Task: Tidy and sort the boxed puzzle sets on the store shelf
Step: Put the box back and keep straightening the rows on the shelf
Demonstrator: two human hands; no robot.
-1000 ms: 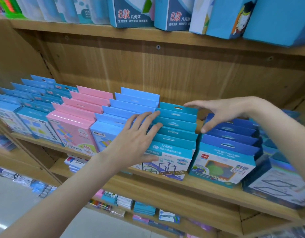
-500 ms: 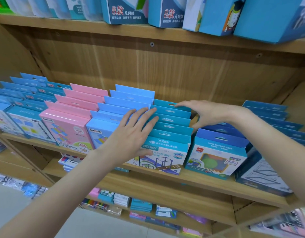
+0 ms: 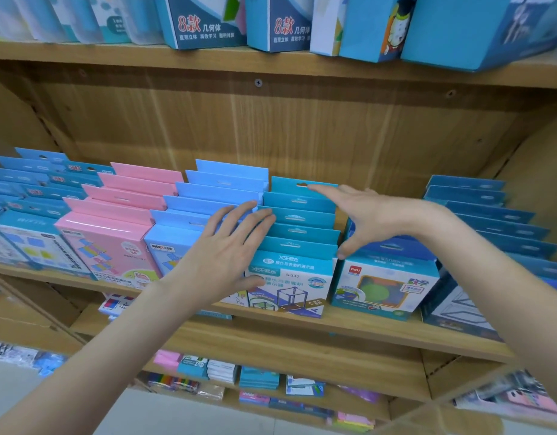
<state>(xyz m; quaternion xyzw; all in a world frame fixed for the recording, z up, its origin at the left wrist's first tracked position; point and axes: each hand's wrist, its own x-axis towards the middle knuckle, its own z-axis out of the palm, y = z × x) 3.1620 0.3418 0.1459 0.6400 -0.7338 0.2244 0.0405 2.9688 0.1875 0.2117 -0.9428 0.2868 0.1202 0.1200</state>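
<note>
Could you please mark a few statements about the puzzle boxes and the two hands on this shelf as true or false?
1. The left hand lies flat with straight fingers across the light blue row and the teal row. True.
2. The right hand has lifted a box off the shelf. False: every box stands on the shelf; the hand spans the teal row's right side, forefinger at the back box, thumb at the front.
3. The pink row stands left of the light blue row. True.
4. The front teal box lies face down. False: it stands upright, its printed front facing out.
5. The boxes stand in rows running front to back. True.
</note>
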